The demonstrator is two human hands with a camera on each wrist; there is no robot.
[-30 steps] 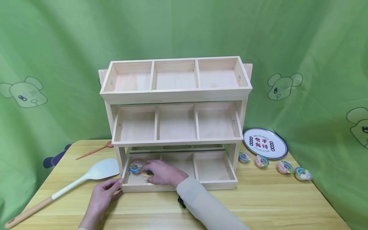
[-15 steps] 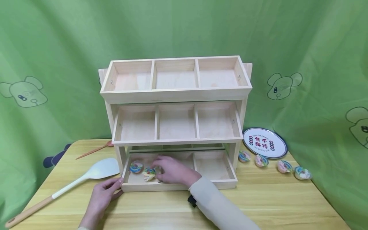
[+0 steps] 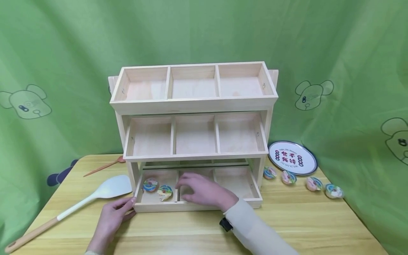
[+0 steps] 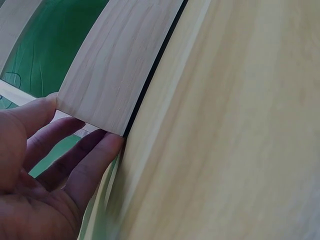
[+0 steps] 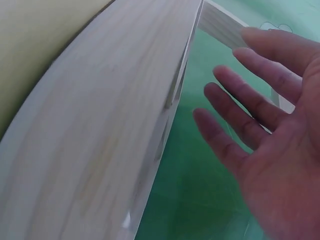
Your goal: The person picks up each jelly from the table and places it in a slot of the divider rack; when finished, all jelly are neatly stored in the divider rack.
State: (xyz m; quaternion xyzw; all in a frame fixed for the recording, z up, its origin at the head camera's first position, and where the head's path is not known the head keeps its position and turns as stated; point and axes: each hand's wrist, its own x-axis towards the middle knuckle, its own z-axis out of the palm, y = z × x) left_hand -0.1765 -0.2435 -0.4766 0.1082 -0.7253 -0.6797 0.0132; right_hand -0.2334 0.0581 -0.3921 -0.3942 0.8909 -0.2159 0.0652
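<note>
My left hand (image 3: 111, 219) holds the front left corner of the wooden rack's bottom tray (image 3: 197, 206); in the left wrist view the thumb lies at the front board's upper corner, the fingertips at its end. Over the tray's middle compartment is my right hand (image 3: 205, 191), holding nothing. The right wrist view shows its fingers (image 5: 225, 145) spread, off the wood. Two small jelly cups with printed lids lie in the left compartment: a blue-rimmed one (image 3: 150, 184) farther left and a yellowish one (image 3: 164, 192) nearer the divider.
Several more jelly cups (image 3: 288, 177) stand in a row on the table's right, before an oval plate (image 3: 293, 158). A white spatula (image 3: 113, 186) with a wooden handle and a reddish spoon (image 3: 105, 167) lie at left. Two divided trays (image 3: 195, 105) rise above the bottom one.
My right hand has let go of the yellowish jelly cup, leaving it in the left compartment, and has moved right to the middle one. The left hand has stayed at the corner.
</note>
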